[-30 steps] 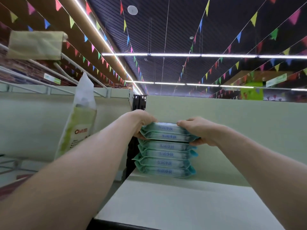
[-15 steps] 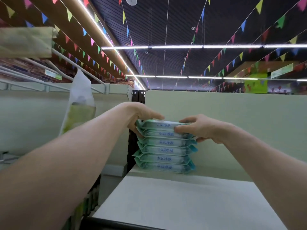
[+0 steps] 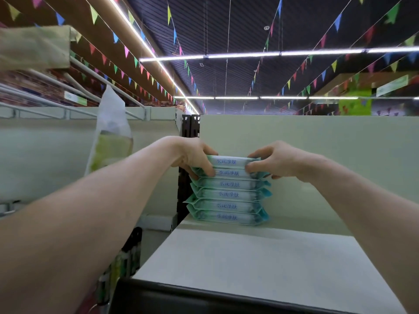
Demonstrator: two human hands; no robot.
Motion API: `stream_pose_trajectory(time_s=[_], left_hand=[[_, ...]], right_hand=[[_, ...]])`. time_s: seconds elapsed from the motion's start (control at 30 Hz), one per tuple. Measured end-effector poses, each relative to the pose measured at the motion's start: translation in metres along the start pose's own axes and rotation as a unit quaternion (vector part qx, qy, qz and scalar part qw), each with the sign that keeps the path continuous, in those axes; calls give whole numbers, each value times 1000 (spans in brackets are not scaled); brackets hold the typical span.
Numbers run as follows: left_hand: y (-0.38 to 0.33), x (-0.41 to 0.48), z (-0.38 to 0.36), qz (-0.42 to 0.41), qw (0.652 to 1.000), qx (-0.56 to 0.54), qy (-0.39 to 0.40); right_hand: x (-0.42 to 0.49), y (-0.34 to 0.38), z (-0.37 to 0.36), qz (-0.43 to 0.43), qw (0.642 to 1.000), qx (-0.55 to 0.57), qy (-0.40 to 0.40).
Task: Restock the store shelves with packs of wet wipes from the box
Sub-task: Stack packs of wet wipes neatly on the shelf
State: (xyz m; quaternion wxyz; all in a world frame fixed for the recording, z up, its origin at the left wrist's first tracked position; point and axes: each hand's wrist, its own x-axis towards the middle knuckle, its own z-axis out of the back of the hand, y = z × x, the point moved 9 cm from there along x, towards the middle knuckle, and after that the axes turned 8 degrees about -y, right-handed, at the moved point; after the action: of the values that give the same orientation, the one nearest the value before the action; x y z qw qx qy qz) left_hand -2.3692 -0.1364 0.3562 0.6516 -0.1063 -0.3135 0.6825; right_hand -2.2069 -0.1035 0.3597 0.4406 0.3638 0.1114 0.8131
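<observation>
At 9 and 3 o'clock, top two packs are pinched by curled left hand and right hand, likely squaring the stack.

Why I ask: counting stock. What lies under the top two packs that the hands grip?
Four more wet wipe packs, stacked flat on the shelf. The left hand and right hand cover the top two packs' ends, hiding the contact there.

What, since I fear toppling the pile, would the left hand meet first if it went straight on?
The left hand grips the top packs, so it would shove those first, probably toward the right hand on their far end.
</observation>
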Motion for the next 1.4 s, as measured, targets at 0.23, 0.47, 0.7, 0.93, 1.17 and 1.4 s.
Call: stream_pose_trajectory(time_s=[0.23, 0.47, 0.7, 0.93, 1.17, 1.4], left_hand=[[-2, -1, 1, -15, 997, 68, -20], [-11, -8, 6, -31, 988, 149, -22], [-22, -11, 3, -64, 970, 232, -45], [-19, -16, -16, -66, 954, 290, 41], [-18, -8, -14, -88, 933, 347, -45], [-21, -23, -11, -83, 902, 399, -142]], right_hand=[[-2, 9, 4, 38, 998, -47, -26], [-6, 13, 13, 68, 994, -18, -79], [-7, 24, 11, 93, 984, -100, -113], [-13, 37, -12, 135, 962, -228, -65], [-15, 42, -16, 152, 940, -296, -77], [-24, 51, -18, 146, 928, -335, -72]])
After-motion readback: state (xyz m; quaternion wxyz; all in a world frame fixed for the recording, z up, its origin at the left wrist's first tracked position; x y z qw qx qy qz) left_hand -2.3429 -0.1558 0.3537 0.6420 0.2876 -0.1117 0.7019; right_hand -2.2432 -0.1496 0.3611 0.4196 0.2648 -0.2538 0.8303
